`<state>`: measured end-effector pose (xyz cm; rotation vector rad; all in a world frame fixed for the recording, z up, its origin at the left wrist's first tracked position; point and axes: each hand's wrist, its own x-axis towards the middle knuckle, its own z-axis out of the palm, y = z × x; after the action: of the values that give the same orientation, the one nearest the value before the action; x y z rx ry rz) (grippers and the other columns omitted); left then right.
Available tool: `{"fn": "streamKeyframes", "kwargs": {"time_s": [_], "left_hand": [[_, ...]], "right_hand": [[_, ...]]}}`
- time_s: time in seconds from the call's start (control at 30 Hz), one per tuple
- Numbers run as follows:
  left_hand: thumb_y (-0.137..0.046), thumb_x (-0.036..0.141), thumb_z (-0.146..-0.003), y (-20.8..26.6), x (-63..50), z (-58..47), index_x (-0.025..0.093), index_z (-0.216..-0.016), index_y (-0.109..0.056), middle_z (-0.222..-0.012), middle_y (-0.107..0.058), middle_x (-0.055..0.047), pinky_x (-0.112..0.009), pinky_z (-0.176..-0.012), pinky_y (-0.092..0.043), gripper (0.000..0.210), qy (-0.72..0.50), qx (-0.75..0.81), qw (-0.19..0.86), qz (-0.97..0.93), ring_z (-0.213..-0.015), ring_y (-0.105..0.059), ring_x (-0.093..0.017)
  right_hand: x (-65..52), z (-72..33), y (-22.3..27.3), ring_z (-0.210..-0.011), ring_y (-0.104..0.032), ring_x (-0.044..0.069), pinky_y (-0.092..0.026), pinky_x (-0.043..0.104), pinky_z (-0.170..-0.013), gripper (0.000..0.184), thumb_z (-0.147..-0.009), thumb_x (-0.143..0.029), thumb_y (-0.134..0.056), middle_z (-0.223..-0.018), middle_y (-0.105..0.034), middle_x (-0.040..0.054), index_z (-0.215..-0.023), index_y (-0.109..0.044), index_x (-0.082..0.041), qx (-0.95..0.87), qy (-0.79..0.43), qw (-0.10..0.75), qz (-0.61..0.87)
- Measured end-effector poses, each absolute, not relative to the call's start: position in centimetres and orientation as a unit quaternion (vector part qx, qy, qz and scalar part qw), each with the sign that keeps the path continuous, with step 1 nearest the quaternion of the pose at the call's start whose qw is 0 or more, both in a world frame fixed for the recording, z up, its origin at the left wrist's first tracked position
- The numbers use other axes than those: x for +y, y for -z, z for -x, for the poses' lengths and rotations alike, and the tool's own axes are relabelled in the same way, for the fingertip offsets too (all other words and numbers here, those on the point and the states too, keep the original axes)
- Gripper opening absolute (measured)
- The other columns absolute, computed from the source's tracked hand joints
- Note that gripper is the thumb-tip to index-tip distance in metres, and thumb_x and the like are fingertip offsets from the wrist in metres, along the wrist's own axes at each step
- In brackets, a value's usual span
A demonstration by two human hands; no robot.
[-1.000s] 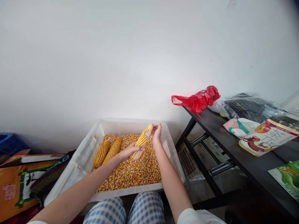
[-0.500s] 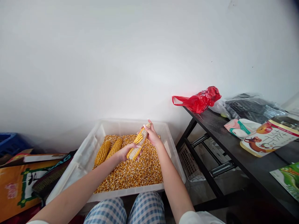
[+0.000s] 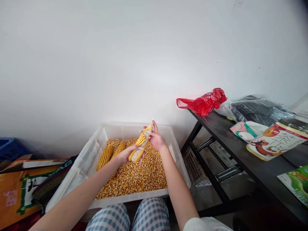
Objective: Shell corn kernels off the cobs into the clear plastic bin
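Observation:
A corn cob (image 3: pixel 141 145), partly stripped to its pale core with yellow kernels on the rest, is held at a slant above the bin. My left hand (image 3: pixel 126 154) is closed round its lower end. Near the upper tip, my right hand (image 3: pixel 157 140) grips the cob, thumb against the bare strip. Below lies a deep layer of loose corn kernels (image 3: pixel 134 179) in a translucent plastic bin (image 3: pixel 181 160). Two full cobs rest on the kernels at the left: one whole cob (image 3: pixel 105 156) and another cob (image 3: pixel 119 149) partly behind my left forearm.
To the right stands a black table (image 3: pixel 226 141) bearing a red plastic bag (image 3: pixel 207 102), a labelled bottle (image 3: pixel 276 141) and other packages. A white basket (image 3: pixel 196 171) sits beneath it. On the left are an orange box (image 3: pixel 12 189) and a blue crate (image 3: pixel 12 149).
The cob has moved slightly up and left in my hands, and it has been turned a little. My right thumb has shifted down along the bare strip.

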<state>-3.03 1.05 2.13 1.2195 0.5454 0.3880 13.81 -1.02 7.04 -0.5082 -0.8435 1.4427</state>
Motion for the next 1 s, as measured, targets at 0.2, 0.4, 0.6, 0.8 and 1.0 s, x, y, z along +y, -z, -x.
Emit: {"fn": "streamKeyframes", "kwargs": {"time_s": [0.2, 0.4, 0.6, 0.8, 1.0], "left_hand": [[-0.055, 0.039, -0.065, -2.5, 1.2, 2.3, 0.017, -0.102, -0.049, -0.088, -0.061, -0.005, -0.03, -0.072, -0.042, 0.044, -0.216, 0.411, 0.33, -0.822, -0.08, -0.057, -0.022], [-0.053, 0.031, -0.066, -2.2, 0.0, 1.2, 0.021, -0.11, -0.042, -0.104, -0.058, -0.009, -0.03, -0.073, -0.04, 0.046, -0.131, 0.472, 0.074, -0.869, -0.092, -0.056, -0.024], [-0.055, 0.032, -0.063, -1.4, -1.2, -0.2, 0.018, -0.102, -0.046, -0.079, -0.062, -0.005, -0.027, -0.063, -0.039, 0.042, -0.149, 0.459, 0.185, -0.856, -0.074, -0.059, -0.021], [-0.055, 0.034, -0.064, -1.2, -0.6, 0.4, 0.017, -0.102, -0.05, -0.088, -0.062, -0.003, -0.024, -0.064, -0.041, 0.042, -0.216, 0.385, 0.363, -0.82, -0.074, -0.059, -0.017], [-0.054, 0.044, -0.066, -2.5, -0.6, 0.9, 0.017, -0.101, -0.05, -0.094, -0.061, -0.005, -0.028, -0.072, -0.041, 0.044, -0.198, 0.399, 0.311, -0.839, -0.084, -0.058, -0.021]], "right_hand": [[1.0, -14.9, -5.3, -0.063, -0.061, 0.017, -0.048, 0.031, -0.059, 0.034, -0.076, -0.049, -0.039, -0.066, -0.063, 0.0025, -0.074, -0.054, -0.019, -0.203, -0.608, 0.706, 0.301], [1.2, -14.2, -3.9, -0.032, -0.039, 0.009, -0.048, 0.032, -0.052, 0.04, -0.079, -0.05, -0.029, -0.034, -0.033, -0.0079, -0.051, -0.027, -0.02, -0.058, -0.459, 0.816, 0.347], [1.4, -14.3, -4.2, -0.031, -0.04, 0.01, -0.044, 0.028, -0.042, 0.042, -0.078, -0.056, -0.029, -0.037, -0.034, -0.0073, -0.054, -0.03, -0.021, -0.155, -0.35, 0.829, 0.409], [1.4, -14.7, -4.3, -0.037, -0.048, 0.012, -0.044, 0.027, -0.045, 0.047, -0.079, -0.058, -0.024, -0.041, -0.045, -0.0047, -0.062, -0.043, -0.02, -0.248, -0.372, 0.796, 0.409], [1.7, -16.3, -4.1, -0.047, -0.051, 0.012, -0.041, 0.023, -0.05, 0.047, -0.079, -0.055, -0.032, -0.049, -0.055, -0.0005, -0.053, -0.047, -0.019, -0.227, -0.241, 0.748, 0.576]]}}
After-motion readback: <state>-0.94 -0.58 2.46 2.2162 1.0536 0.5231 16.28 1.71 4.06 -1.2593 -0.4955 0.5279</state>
